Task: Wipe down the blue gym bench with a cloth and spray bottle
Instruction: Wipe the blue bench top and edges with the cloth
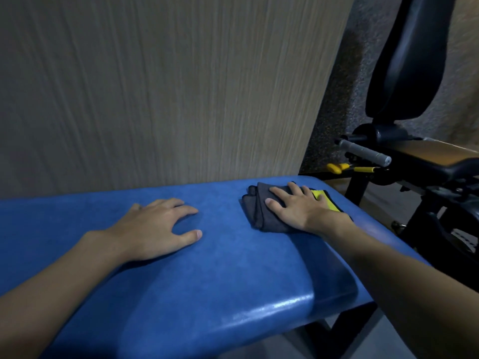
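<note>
The right hand (298, 209) is pressing the folded grey-and-yellow cloth (259, 216) under straight, spread fingers (281, 196), likely to put wiping weight on the blue table (220, 268) beneath. Left of them, the left hand (155, 226) is resting released, probably bracing. No spray bottle is showing.

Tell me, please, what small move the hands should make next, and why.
Probably slide the right hand, which presses flat on the folded grey and yellow cloth, leftward along the blue bench. The cloth sits near the bench's right end, so most of the pad lies toward the left hand, which rests on the bare surface. No spray bottle shows.
</note>
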`<state>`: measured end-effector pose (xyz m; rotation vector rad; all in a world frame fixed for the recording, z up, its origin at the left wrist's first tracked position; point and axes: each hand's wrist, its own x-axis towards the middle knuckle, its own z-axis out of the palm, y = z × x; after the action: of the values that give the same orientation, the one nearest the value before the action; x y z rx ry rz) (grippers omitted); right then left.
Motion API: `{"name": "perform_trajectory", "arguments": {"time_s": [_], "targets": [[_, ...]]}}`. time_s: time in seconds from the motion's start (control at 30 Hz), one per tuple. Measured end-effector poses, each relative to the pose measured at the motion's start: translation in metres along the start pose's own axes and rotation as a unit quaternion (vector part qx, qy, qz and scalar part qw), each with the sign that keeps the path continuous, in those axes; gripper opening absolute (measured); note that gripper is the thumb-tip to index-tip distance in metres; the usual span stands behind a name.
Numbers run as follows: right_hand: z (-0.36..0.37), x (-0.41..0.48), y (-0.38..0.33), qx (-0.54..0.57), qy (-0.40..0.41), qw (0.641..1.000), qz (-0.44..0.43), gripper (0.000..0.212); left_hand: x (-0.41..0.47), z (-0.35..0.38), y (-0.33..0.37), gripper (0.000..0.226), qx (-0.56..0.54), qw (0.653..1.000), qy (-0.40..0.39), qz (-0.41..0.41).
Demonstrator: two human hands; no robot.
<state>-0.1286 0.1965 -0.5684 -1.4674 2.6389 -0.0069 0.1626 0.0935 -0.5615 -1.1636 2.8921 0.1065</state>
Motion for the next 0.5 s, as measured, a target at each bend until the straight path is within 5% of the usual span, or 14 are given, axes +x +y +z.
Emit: {"name": "perform_trajectory", "arguments": {"time_s": [0.17,0.5], "targets": [[0.005,-0.005,-0.034,0.000,0.002,1.000,-0.010,0.064,-0.019,0.002,-0.022,0.100,-0.011,1.000,0.008,-0.004],[0.013,-0.010,-0.102,-0.002,0.002,0.999,-0.039,0.063,-0.054,0.009,-0.073,0.079,-0.017,0.999,0.038,-0.022]]}}
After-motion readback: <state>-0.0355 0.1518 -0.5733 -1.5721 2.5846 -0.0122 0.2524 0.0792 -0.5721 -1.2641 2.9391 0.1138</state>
